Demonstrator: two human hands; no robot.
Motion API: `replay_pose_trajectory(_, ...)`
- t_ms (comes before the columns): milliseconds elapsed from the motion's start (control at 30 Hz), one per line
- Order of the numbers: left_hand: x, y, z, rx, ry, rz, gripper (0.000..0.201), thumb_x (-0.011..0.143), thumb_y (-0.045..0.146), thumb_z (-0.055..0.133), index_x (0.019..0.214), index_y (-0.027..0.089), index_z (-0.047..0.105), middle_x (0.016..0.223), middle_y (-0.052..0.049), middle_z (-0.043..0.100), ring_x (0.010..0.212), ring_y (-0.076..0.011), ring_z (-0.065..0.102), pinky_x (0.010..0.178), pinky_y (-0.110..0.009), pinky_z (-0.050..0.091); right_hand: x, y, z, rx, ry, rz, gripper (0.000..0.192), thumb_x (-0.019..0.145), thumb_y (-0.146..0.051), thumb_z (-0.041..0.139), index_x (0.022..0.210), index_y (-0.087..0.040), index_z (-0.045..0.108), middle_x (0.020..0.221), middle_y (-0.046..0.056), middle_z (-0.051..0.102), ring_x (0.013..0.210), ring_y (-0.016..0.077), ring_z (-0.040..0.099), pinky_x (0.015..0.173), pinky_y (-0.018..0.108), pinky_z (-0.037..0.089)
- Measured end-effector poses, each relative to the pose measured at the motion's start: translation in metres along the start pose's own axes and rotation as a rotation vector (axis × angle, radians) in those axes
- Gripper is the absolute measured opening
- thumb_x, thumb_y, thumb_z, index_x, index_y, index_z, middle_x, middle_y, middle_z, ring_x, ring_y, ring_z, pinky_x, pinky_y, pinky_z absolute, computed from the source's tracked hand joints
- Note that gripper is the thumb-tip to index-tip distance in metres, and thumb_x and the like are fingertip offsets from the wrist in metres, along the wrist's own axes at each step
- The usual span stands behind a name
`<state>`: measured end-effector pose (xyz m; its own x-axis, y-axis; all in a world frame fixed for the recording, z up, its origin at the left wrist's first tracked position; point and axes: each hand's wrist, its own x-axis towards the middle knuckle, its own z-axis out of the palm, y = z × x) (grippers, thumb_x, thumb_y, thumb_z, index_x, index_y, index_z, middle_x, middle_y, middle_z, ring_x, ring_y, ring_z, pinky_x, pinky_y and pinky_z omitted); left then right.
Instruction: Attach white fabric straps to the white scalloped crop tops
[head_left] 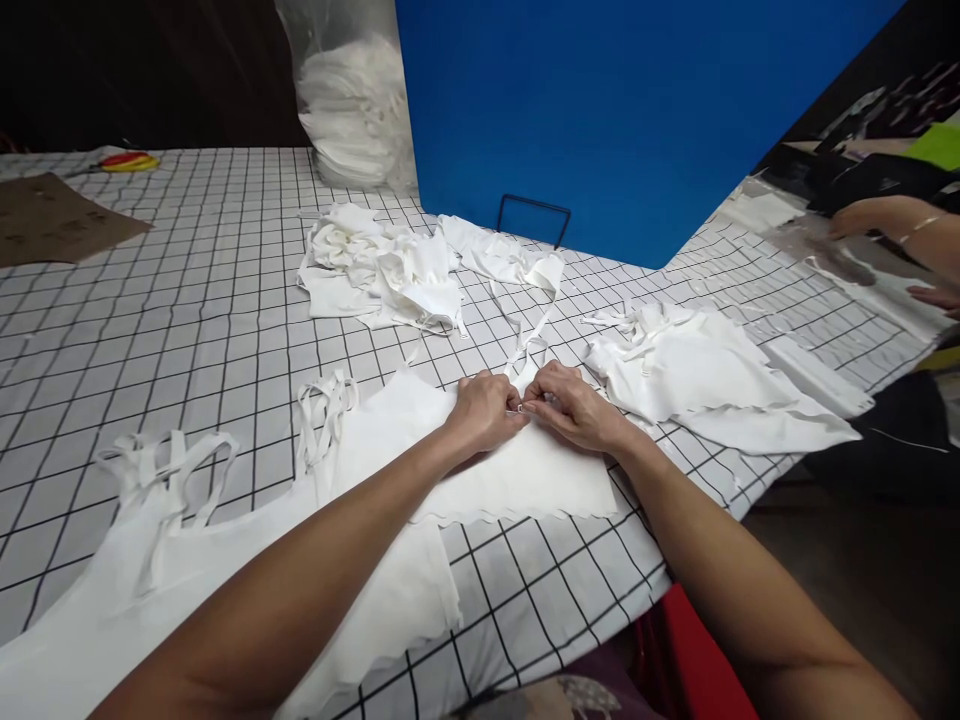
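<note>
A white strappy garment (525, 475) lies flat in front of me, its wavy edge toward me. My left hand (484, 412) is closed in a pinch on its thin white strap (534, 345), close above the cloth. Opposite it, my right hand (568, 405) pinches the same strap, with the fingertips of both hands almost meeting. Something small and pale shows between them, too small to name. Under my left forearm, more white garments (247, 545) are spread, with loops of strap (169, 465) at their upper edge.
Crumpled white garments (382, 265) lie beyond my hands, another pile (697, 365) to the right. A blue board (600, 110) stands behind, beside a bag of white cloth (352, 110). Scissors (129, 161) and brown card (64, 220) lie left. Another person's hand (874, 215) is at right.
</note>
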<state>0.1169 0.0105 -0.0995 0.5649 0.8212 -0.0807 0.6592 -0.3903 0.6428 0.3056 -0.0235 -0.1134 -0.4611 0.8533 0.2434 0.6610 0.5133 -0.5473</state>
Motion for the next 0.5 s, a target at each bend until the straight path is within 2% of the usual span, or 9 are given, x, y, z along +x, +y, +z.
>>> replay_pose_trajectory(233,-0.0002,-0.0006,-0.0001,-0.025,-0.004,0.006,0.009,0.078,0.025,0.067,0.074,0.018,0.063,0.087,-0.004,0.071,0.1,-0.026,0.062,0.095,-0.042,0.046,-0.0021,-0.0026,-0.0037,-0.041,-0.015,0.015,0.009,0.096,-0.021,0.054,0.087,-0.02,0.054,0.084,0.002,0.059,0.087,0.0186,0.05,0.086,0.039,0.035)
replay_pose_trajectory(400,0.001,-0.0025,0.0008,-0.039,-0.016,0.017,0.013,0.078,0.026,0.065,0.069,0.018,0.061,0.084,-0.003,0.07,0.094,-0.0255,0.064,0.092,-0.041,0.048,-0.0006,-0.0055,-0.0023,-0.031,0.002,0.014,0.009,0.097,-0.023,0.052,0.089,-0.021,0.054,0.085,0.003,0.059,0.088,0.0192,0.049,0.086,0.04,0.035)
replay_pose_trajectory(500,0.0012,-0.0026,0.0011,-0.023,-0.003,0.001,0.011,0.078,0.028,0.067,0.072,0.018,0.063,0.087,-0.004,0.07,0.096,-0.0266,0.064,0.092,-0.042,0.047,0.0,-0.0048,-0.0011,-0.032,0.005,0.019,0.008,0.097,-0.023,0.052,0.09,-0.021,0.054,0.085,0.003,0.059,0.088,0.0196,0.049,0.085,0.04,0.035)
